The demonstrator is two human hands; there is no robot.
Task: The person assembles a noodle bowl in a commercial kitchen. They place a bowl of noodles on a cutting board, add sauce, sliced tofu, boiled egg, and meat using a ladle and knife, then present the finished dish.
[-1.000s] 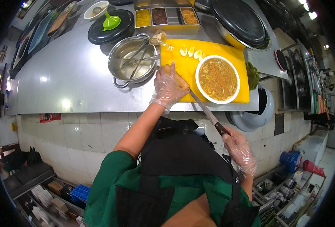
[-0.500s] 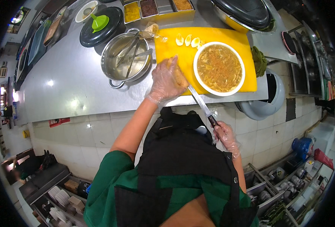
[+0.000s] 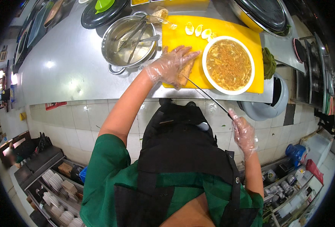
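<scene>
My left hand point(image 3: 170, 67), in a clear plastic glove, lies spread over a golden-brown, crusty oblong piece of food point(image 3: 187, 72) on the yellow cutting board point(image 3: 233, 29). Its fingers are stretched out and hide part of the piece. My right hand point(image 3: 244, 133), gloved the same way, is closed around the handle of a long knife point(image 3: 208, 95). The blade is seen edge-on, slanting up to the left, its tip at the near end of the piece. Right of it on the board stands a white bowl point(image 3: 205, 67) of noodle soup with brown crumbs on top. Several boiled egg wedges point(image 3: 198, 30) lie behind.
Left of the board, a steel pot point(image 3: 109, 56) holds tongs and other utensils. A black lid point(image 3: 93, 19) with a green funnel-shaped piece point(image 3: 104, 5) sits behind it. A large lidded pot point(image 3: 263, 15) stands back right. A grey bin point(image 3: 265, 108) is beyond the table's near edge.
My left hand's fingers have spread out over the brown piece. My right hand has moved right and slightly back with the knife, whose blade has turned from flat to edge-on. The view has shifted.
</scene>
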